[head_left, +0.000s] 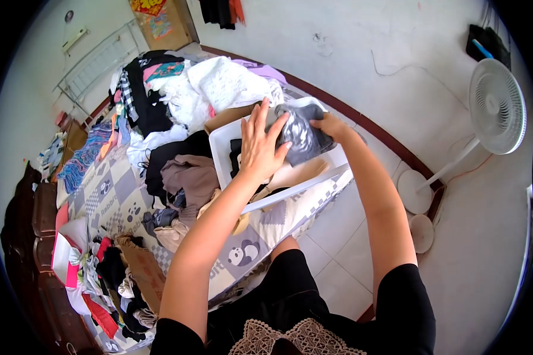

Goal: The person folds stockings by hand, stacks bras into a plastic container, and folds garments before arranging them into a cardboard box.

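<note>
A white plastic bin [220, 155] stands at the bed's edge, holding dark and beige garments. Over its far right part is a grey patterned garment [305, 137]. My right hand [331, 126] pinches the right side of this garment. My left hand [262, 145] is spread above the bin, its fingertips at the garment's left side. A brown cardboard flap [234, 117] shows just behind the bin. Left of the bin lie a mauve-brown garment [189, 177] and black cloth [160, 160].
White bedding [225, 83] and piled clothes cover the bed's far part. A cardboard box [143, 269] with clothes is at the lower left. A white standing fan [496, 106] stands at the right by the wall, beyond the tiled floor [337, 236].
</note>
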Demonstrator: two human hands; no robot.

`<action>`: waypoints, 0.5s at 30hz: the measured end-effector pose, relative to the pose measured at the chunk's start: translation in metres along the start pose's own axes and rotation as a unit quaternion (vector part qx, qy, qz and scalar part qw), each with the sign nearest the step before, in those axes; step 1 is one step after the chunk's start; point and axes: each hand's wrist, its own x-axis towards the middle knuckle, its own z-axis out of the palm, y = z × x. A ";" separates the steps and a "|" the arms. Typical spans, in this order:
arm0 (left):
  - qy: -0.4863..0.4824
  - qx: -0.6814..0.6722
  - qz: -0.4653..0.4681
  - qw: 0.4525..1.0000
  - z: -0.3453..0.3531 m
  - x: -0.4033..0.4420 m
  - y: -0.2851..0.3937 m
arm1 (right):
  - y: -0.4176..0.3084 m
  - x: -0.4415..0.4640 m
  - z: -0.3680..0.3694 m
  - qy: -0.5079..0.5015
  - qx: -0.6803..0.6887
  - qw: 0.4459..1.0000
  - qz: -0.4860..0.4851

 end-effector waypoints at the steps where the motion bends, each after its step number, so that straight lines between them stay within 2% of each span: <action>1: -0.003 0.011 0.009 1.000 0.007 0.000 0.002 | -0.005 -0.002 0.006 0.043 -0.156 0.987 -0.010; 2: -0.007 0.023 0.018 1.000 0.012 0.000 0.003 | -0.011 -0.002 0.013 0.084 -0.307 0.948 -0.022; 3: 0.002 0.021 0.037 0.999 0.017 0.000 0.005 | -0.010 0.002 0.016 0.082 -0.305 0.949 -0.020; 4: -0.001 0.023 0.036 0.999 0.025 0.001 0.002 | -0.009 0.005 0.019 0.088 -0.373 0.923 -0.040; 5: -0.064 0.026 0.069 0.995 0.035 -0.001 -0.004 | -0.008 0.008 0.023 0.093 -0.439 0.892 -0.061; 6: -0.126 0.029 0.101 0.986 0.046 -0.003 -0.010 | -0.008 0.008 0.027 0.090 -0.437 0.893 -0.061; 7: -0.167 0.014 0.058 0.984 0.057 -0.005 -0.015 | -0.009 0.005 0.034 0.149 -0.472 0.862 -0.105; 8: -0.170 0.017 0.052 0.984 0.068 -0.008 -0.021 | -0.011 0.001 0.040 0.207 -0.504 0.825 -0.148; 9: -0.191 0.002 0.001 0.981 0.075 -0.009 -0.025 | -0.017 -0.006 0.045 0.217 -0.551 0.777 -0.212; 10: -0.212 -0.012 -0.050 0.976 0.080 -0.009 -0.029 | -0.018 -0.009 0.046 0.212 -0.550 0.780 -0.213; 12: -0.223 -0.028 -0.065 0.972 0.090 -0.009 -0.039 | -0.014 -0.015 0.045 -0.002 -0.602 0.778 -0.178; 13: -0.232 -0.041 -0.094 0.967 0.096 -0.009 -0.040 | -0.002 -0.006 0.046 -0.048 -0.603 0.792 -0.085; 14: -0.239 -0.052 -0.123 0.962 0.100 -0.009 -0.041 | 0.018 0.004 0.041 -0.054 -0.603 0.791 -0.090; 15: -0.239 -0.052 -0.135 0.960 0.103 -0.007 -0.039 | 0.041 0.017 0.031 -0.067 -0.581 0.796 -0.157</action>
